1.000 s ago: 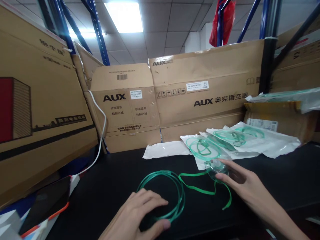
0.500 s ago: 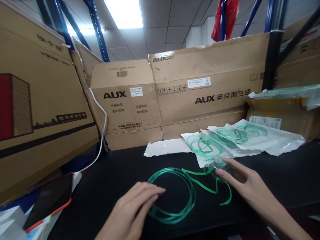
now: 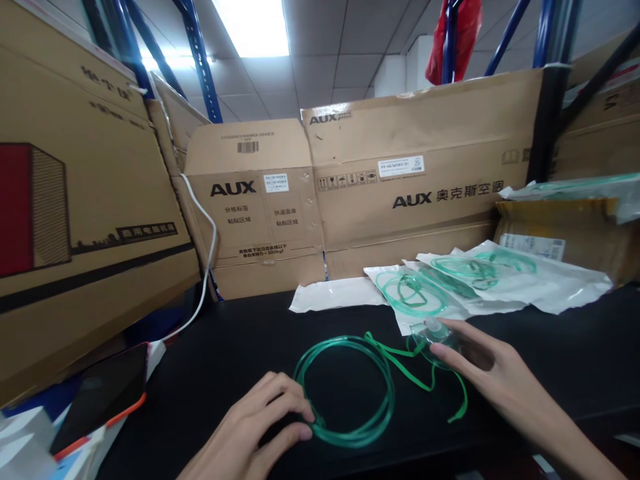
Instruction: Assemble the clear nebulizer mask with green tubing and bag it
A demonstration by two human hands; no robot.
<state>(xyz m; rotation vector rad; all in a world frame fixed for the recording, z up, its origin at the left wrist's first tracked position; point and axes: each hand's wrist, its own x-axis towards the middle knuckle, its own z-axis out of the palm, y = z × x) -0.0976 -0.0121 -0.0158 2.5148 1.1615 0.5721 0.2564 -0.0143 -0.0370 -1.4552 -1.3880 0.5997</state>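
Note:
A coil of green tubing (image 3: pixel 356 439) lies on the black tabletop (image 3: pixel 240 340). My left hand (image 3: pixel 265 417) is at the coil's lower left side, its fingertips and thumb closed on the tubing near a small green end piece. On the right, my right hand (image 3: pixel 487 357) grips a clear oxygen mask (image 3: pixel 423 339) between thumb and fingers, partly covering it. A bright green strap (image 3: pixel 464 403) trails from the mask, one part reaching the top of the coil and a loose end hanging toward the front.
Several white-backed packages (image 3: pixel 410 297) with green tubing inside lie at the back right. Cardboard panels (image 3: pixel 360 213) stand behind the tabletop. At the left are a phone (image 3: pixel 107 390) with an orange edge, a white cable (image 3: pixel 213 247) and a large carton (image 3: pixel 100 267).
My left hand has moved slightly down and left, from over the coil to its lower left edge, closing on the tubing. My right hand still holds the mask; the strap's loose end has shifted a little.

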